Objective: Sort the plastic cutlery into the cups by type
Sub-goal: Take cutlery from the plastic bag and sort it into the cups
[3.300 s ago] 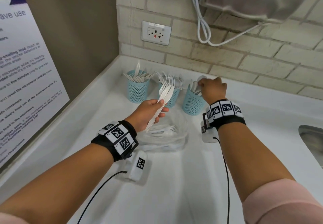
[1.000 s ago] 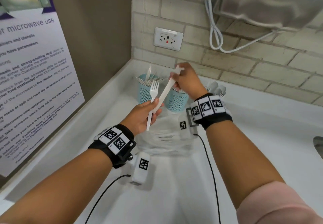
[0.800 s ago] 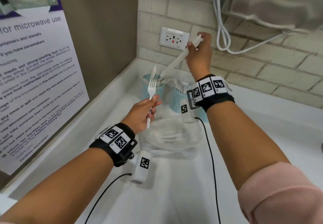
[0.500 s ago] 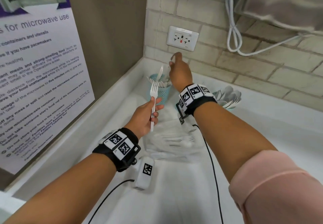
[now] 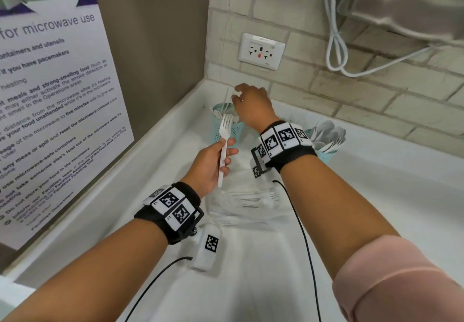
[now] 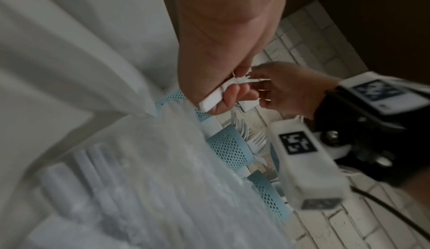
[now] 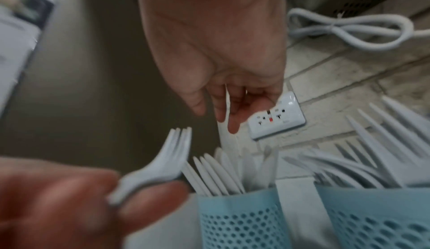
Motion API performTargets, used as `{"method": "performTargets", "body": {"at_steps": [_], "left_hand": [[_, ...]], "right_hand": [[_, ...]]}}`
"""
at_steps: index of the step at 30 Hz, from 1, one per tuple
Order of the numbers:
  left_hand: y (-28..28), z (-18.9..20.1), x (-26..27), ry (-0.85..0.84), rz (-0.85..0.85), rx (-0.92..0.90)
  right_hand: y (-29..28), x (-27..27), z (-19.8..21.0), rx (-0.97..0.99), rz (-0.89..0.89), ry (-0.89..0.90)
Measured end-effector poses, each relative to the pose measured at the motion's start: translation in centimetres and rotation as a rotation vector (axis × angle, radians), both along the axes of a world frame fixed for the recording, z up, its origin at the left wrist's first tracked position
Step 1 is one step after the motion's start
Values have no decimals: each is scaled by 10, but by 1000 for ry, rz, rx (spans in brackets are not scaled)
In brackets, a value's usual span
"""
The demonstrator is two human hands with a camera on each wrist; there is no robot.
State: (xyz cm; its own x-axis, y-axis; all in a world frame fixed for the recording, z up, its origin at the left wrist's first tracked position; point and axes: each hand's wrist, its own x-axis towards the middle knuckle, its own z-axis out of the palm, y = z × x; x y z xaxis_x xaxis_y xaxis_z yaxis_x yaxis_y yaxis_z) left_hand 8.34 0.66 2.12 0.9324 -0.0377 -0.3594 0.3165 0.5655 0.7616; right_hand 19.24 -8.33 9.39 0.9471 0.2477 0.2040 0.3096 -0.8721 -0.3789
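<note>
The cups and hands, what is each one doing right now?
Left hand: holds a fork upright.
Right hand: over the knife cup, fingers loose round a knife.
Knife cup: full of knives.
Spoon cup: full of spoons.
Fork cup: full of forks.

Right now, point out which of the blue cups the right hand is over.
The leftmost blue cup, nearest the corner, holding knives; the right hand hangs above it. The fork and spoon cups stand further right.

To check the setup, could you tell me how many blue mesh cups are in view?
3, in a row by the wall: knife cup nearest the corner, fork cup in the middle, mostly hidden behind the right wrist in the head view, spoon cup farthest right.
</note>
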Motion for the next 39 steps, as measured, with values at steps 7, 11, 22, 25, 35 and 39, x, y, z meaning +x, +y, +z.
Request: {"method": "performTargets", "body": {"at_steps": [7, 11, 22, 25, 35, 39], "left_hand": [[-22, 8, -4, -139, -102, 121], [-34, 3, -12, -173, -230, 339], [-43, -16, -11, -380, -662, 1422], [-44, -21, -15, -442, -859, 1623], [-43, -26, -14, -467, -948, 1754], [-42, -25, -15, -496, -966, 1764]], "right_hand": [[-33, -52, -10, 152, 80, 142], [-66, -52, -22, 342, 19, 266], [-130, -34, 42, 574, -319, -331], [-126, -32, 36, 521, -303, -459], [-97, -11, -18, 96, -260, -178], [-86, -12, -13, -61, -273, -225]]}}
